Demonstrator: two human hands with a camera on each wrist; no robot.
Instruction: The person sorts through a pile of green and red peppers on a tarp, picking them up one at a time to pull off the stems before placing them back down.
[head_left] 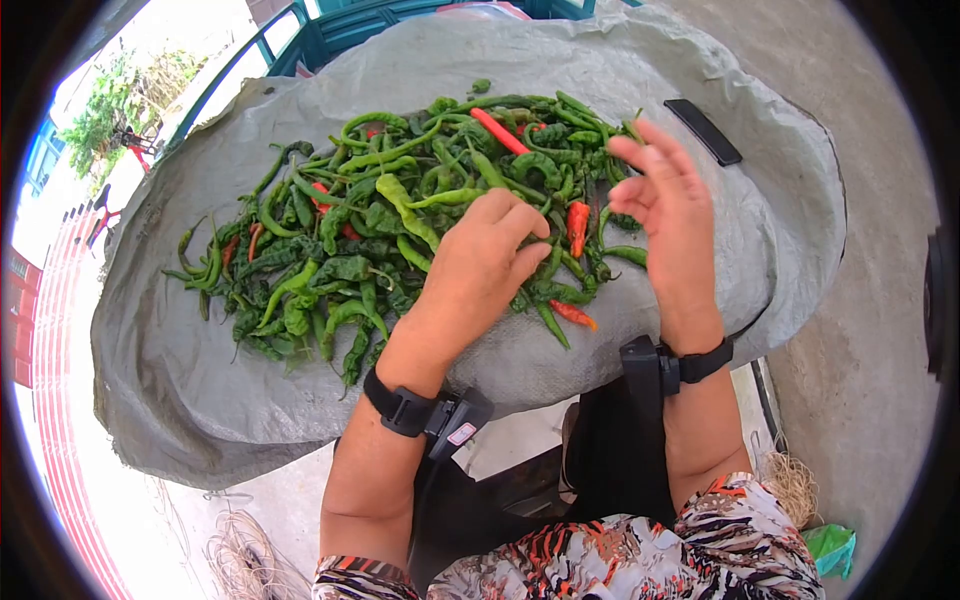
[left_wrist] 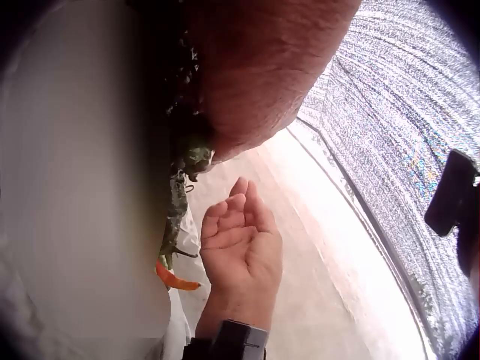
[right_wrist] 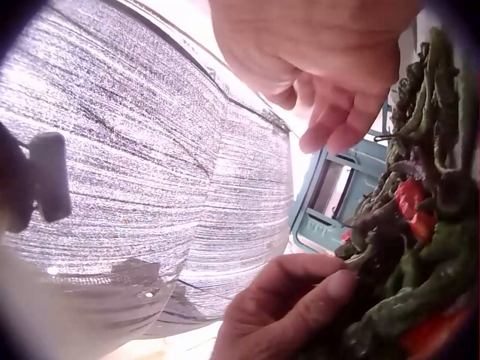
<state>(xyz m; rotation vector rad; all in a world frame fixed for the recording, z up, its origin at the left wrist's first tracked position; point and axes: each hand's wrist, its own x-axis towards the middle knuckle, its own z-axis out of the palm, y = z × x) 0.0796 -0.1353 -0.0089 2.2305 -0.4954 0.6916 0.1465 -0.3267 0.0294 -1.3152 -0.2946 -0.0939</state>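
Note:
Green peppers (head_left: 345,225), with a few red ones, lie heaped on a grey sheet (head_left: 700,290). Over the heap's near side is the left hand (head_left: 475,265), fingers bent and thumb close to the forefinger; what lies beneath them is hidden. In the right wrist view, that left hand (right_wrist: 285,311) touches the peppers (right_wrist: 409,292) with thumb and forefinger. The right hand (head_left: 675,200) is raised at the heap's right edge, beside a red pepper (head_left: 577,228). Its palm faces the left wrist camera, fingers loosely bent, and this right hand (left_wrist: 244,251) shows nothing in it there.
A black phone (head_left: 703,131) lies on the sheet at the upper right. Behind the sheet stands a teal metal frame (head_left: 345,32). Tangled string (head_left: 250,555) lies on the ground at lower left, and a green bag (head_left: 830,548) at lower right.

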